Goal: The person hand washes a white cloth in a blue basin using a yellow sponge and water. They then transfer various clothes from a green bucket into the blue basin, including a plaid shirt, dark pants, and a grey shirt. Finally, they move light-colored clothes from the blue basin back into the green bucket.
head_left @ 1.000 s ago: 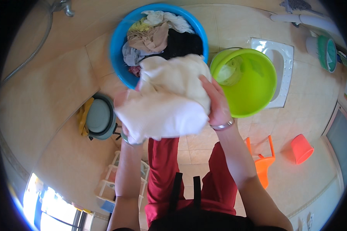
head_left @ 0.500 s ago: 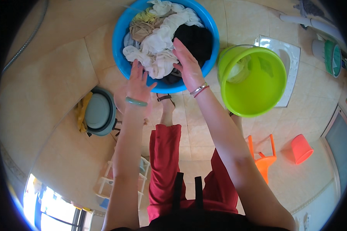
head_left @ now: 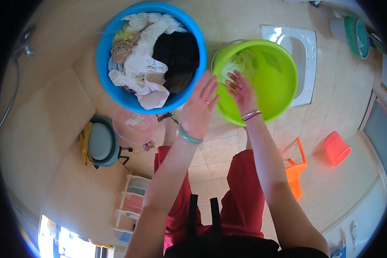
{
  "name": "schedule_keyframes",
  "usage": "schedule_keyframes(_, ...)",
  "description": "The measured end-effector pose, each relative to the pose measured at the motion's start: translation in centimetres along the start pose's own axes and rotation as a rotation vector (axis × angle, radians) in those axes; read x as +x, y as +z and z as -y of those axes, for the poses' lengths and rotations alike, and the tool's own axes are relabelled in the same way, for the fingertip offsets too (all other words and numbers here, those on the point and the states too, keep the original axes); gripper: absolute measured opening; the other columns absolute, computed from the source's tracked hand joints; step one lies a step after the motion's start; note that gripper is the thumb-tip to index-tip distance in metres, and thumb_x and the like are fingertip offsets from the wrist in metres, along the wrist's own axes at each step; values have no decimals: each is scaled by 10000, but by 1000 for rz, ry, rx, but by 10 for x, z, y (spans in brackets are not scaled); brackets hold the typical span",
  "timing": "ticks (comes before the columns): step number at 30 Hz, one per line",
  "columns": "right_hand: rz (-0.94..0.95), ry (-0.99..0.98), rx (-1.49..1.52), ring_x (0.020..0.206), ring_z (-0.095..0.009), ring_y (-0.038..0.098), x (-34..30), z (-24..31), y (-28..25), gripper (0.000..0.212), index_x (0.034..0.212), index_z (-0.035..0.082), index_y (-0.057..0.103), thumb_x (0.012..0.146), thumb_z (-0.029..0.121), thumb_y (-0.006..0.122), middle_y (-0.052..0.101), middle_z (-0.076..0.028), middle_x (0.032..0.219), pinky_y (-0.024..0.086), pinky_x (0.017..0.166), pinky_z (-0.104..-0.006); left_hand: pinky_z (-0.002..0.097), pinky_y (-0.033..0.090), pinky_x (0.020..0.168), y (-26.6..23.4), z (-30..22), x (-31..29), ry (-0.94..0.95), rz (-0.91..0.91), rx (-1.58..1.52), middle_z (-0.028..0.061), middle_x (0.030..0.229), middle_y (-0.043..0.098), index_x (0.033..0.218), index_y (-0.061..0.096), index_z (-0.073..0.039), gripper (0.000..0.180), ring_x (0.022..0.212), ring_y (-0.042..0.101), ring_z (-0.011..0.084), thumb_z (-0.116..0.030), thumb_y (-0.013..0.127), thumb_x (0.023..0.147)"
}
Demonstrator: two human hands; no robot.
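Observation:
My left hand [head_left: 200,107] hangs open and empty between the two basins, with a green bangle on its wrist and a ring on one finger. My right hand [head_left: 242,91] reaches into the green basin [head_left: 284,81], fingers spread, close to a pale cloth [head_left: 240,64] lying inside; it holds nothing. The blue basin [head_left: 109,47] to the left is heaped with clothes [head_left: 152,60], white, beige, yellow and black.
A white squat toilet pan [head_left: 303,41] lies behind the green basin. An orange plastic stool [head_left: 294,174] and a small red bucket [head_left: 337,148] stand at the right. A grey-lidded pot [head_left: 101,142] and a pink bowl [head_left: 133,127] sit at the left on the tiled floor.
A second ago both hands held a white cloth over the blue basin. They dropped it there and have swung right; the right hand is now inside the green basin.

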State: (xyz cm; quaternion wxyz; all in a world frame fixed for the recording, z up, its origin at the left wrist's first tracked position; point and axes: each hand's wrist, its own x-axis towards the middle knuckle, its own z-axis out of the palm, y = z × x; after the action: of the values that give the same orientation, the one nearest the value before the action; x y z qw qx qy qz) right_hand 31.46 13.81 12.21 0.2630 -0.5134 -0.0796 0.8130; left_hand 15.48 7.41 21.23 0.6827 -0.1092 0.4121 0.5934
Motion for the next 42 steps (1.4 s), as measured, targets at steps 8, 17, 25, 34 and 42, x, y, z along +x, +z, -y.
schedule_keyframes(8,-615,38,-912,1298,-349,286,114,-46,-88,1083,1408,36,231,605,516,777,247,-151,1444,421,951,-430,446,206,1060,9,88,30,-234,-232,101,78,1513,126,1456,176,-245,563,1389,130,225,-427,360,956)
schedule_keyframes(17,-613,-57,-964,1033,-321,549,158,-64,-136,672,1197,25,511,624,288,744,531,-212,1192,463,862,-380,444,266,1030,-5,111,45,-302,-300,136,72,1500,157,1456,167,-244,563,1386,149,226,-353,408,959)
schedule_keyframes(25,-349,72,54,929,-225,609,-25,18,-98,382,1161,6,501,786,50,557,604,-105,1034,515,794,-338,415,322,1019,12,112,47,-286,-516,48,86,1469,229,1459,110,-223,717,1334,263,232,-353,539,899)
schedule_keyframes(34,-234,-38,-264,1024,-162,557,-132,73,-24,375,1183,-12,500,821,76,540,583,-73,1103,444,871,-293,317,506,827,36,78,40,-295,-167,-29,112,1185,555,1333,387,-46,506,1008,587,201,-126,586,874)
schedule_keyframes(42,-53,-154,-88,1008,-143,560,-121,67,86,469,1243,-5,435,827,96,627,577,-69,1105,445,874,-270,289,491,825,33,0,-18,-171,-181,77,65,1130,589,1241,494,-47,387,969,585,139,-238,566,912)
